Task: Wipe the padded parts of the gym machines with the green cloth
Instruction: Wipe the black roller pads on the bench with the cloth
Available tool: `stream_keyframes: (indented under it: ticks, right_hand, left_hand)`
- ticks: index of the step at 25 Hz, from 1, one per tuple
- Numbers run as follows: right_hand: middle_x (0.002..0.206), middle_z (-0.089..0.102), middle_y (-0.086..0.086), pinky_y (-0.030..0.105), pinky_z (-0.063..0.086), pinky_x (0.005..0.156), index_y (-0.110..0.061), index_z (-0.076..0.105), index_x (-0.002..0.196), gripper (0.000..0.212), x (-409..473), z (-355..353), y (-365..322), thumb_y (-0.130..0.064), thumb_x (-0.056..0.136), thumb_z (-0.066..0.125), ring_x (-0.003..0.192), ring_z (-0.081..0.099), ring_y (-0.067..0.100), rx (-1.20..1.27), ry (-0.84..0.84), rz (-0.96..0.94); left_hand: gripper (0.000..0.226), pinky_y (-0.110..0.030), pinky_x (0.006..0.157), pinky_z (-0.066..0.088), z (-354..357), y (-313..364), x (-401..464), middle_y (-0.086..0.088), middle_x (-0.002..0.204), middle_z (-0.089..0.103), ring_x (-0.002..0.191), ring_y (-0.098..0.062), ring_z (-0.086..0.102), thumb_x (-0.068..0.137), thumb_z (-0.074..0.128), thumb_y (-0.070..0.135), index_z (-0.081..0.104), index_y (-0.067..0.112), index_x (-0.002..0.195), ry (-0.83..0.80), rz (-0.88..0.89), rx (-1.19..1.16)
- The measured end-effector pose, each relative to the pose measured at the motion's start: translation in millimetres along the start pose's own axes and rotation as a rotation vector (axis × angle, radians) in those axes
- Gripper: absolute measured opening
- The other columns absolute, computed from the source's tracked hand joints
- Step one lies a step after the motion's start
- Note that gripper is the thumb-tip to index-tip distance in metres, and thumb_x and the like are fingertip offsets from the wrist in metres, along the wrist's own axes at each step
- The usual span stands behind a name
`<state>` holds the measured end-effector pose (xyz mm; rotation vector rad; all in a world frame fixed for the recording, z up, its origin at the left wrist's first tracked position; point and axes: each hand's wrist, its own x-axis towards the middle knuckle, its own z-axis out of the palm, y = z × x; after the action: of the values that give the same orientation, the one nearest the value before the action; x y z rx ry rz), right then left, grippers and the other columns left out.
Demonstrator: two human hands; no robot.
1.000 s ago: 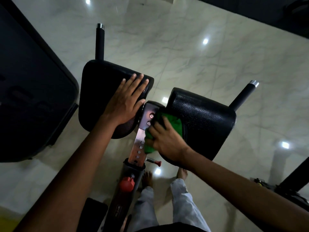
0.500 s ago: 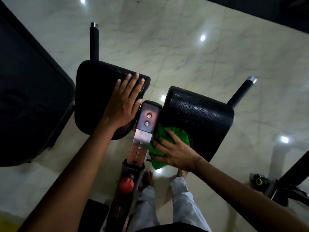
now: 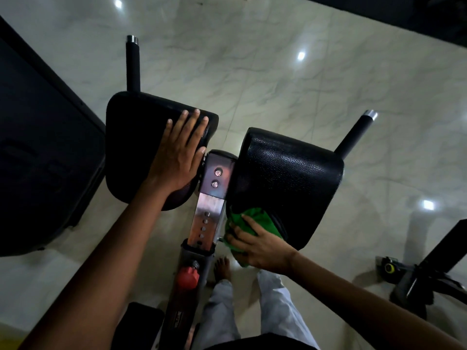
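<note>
**Ana:** What did the head camera show?

**Ben:** It looked down at a gym machine with two black pads. The left pad (image 3: pixel 141 137) sat at about ten o'clock from the middle of the picture. The right pad (image 3: pixel 290 178) sat at about three o'clock. A shiny metal post (image 3: pixel 211 205) with bolts and a row of holes stood between them.

**Ana:** Where were the hands?

**Ben:** The left hand (image 3: pixel 177 157) lay flat on the left pad. Its fingers were straight and spread, and they held nothing. The right hand (image 3: pixel 260 246) was at the near corner of the right pad, at about six o'clock from that pad's middle.

**Ana:** And the green cloth?

**Ben:** The green cloth (image 3: pixel 255 221) was bunched under the right hand, pressed on the pad's lower edge, just beside the post. The fingers were bent over the cloth and gripped it.

**Ana:** Anything else?

**Ben:** A red knob (image 3: pixel 187 277) stuck out low on the post, at six o'clock. Each pad had a black handle; the left handle (image 3: pixel 133 64) pointed to twelve o'clock and the right handle (image 3: pixel 353 133) to about one o'clock. The floor (image 3: pixel 278 72) was pale, shiny tile.
</note>
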<state>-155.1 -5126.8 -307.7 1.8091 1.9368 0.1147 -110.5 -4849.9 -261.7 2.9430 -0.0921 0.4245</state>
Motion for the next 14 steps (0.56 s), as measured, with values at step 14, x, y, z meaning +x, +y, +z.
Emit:
stream_keyframes:
  ticks: [14]
  right_hand:
    - [0.12, 0.062, 0.009, 0.059, 0.035, 0.101, -0.03, 0.055, 0.107, 0.022, -118.2, 12.9, 59.4, -0.015, 0.093, 0.048, 0.111, 0.059, 0.03, 0.033, 0.313, 0.183]
  left_hand:
    - [0.057, -0.052, 0.115, 0.011, -1.1, 7.4, 1.1, -0.017, 0.155, 0.023, 0.143, -0.036, 0.018, 0.096, 0.031, 0.027, 0.027, 0.007, 0.149, -0.032, -0.041, -0.005]
